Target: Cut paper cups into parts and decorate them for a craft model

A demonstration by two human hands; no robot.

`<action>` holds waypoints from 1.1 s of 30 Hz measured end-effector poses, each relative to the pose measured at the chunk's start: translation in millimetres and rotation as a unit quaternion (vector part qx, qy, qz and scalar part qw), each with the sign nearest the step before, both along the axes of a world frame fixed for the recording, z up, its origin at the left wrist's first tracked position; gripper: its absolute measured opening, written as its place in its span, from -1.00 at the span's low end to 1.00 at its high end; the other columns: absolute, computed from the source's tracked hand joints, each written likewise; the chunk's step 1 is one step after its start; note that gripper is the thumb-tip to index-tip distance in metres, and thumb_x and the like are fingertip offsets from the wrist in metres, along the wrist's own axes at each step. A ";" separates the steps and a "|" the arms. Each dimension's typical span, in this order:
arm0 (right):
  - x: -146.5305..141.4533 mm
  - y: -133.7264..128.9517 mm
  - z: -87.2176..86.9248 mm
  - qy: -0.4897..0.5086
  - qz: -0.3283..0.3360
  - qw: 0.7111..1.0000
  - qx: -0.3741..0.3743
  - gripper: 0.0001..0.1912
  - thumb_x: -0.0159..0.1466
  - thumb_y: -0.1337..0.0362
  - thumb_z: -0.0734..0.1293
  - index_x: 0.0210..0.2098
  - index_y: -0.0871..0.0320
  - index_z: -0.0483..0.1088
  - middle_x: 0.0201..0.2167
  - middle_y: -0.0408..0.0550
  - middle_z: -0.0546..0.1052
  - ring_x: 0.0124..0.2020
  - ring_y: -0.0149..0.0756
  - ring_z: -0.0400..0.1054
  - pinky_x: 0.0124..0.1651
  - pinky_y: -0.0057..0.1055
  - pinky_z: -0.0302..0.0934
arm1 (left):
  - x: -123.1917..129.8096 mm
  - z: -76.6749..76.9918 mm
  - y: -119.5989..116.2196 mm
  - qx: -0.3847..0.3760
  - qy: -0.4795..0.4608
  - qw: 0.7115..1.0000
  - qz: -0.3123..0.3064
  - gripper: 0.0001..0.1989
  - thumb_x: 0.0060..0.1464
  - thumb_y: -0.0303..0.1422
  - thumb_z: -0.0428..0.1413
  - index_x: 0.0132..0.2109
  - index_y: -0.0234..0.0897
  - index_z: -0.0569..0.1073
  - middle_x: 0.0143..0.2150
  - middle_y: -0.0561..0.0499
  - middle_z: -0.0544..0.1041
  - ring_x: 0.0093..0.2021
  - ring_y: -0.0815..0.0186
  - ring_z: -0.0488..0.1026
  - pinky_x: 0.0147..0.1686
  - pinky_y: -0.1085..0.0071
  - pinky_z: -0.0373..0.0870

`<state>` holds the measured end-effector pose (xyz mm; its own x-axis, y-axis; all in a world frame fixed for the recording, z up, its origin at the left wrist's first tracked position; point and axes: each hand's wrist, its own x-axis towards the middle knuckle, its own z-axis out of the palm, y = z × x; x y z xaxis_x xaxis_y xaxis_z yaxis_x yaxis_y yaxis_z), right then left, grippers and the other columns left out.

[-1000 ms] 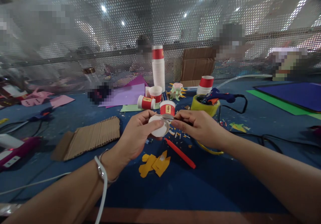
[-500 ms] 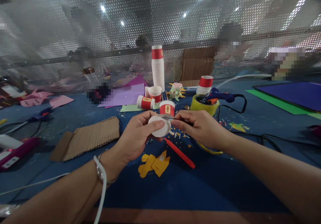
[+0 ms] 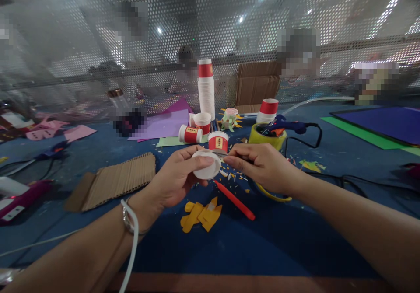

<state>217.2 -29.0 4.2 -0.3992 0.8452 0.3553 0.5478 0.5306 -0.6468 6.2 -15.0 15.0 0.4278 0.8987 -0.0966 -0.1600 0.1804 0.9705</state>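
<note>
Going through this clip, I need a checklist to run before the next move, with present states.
1. Left hand grips the white round piece: ok, thumb across it.
2. Right hand holds the thin tool: ok, pinched in the fingers.
3. Tool touching the piece: cannot tell.
4. Red-and-white cup just beyond the hands upright: ok.
5. Red pen out of both hands: ok.
6. Table free of scraps: not ok, bits scattered.
</note>
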 end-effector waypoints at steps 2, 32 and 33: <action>0.1 -0.1 0.8 0.012 0.009 1.000 -0.009 -0.56 0.42 -0.03 0.19 -0.45 0.14 0.30 -0.53 -0.18 0.29 -0.47 -0.39 0.16 -0.40 -0.40 0.04 | -1.5 0.3 1.3 -0.013 -0.006 1.000 -0.012 -0.81 -0.09 -0.36 0.36 -0.38 -0.32 0.51 -0.52 0.10 0.43 -0.56 0.49 0.32 -0.68 0.62 0.27; -7.5 -1.0 0.9 0.156 0.079 0.973 -0.151 -0.67 0.27 -0.01 0.38 -0.37 0.14 0.37 -0.48 -0.20 0.29 -0.45 -0.40 0.13 -0.39 -0.43 0.09 | 3.4 -10.8 -0.1 -0.004 0.059 0.994 -0.097 -0.81 0.01 -0.26 0.27 -0.39 -0.30 0.50 -0.54 0.06 0.48 -0.64 0.45 0.36 -0.71 0.57 0.30; -7.5 -1.0 1.2 0.155 0.082 0.973 -0.150 -0.66 0.28 -0.02 0.37 -0.37 0.13 0.37 -0.48 -0.19 0.30 -0.45 -0.40 0.14 -0.39 -0.43 0.10 | 2.7 -12.1 0.3 -0.004 0.058 0.993 -0.099 -0.81 0.02 -0.26 0.26 -0.39 -0.29 0.49 -0.53 0.05 0.49 -0.64 0.44 0.37 -0.71 0.56 0.30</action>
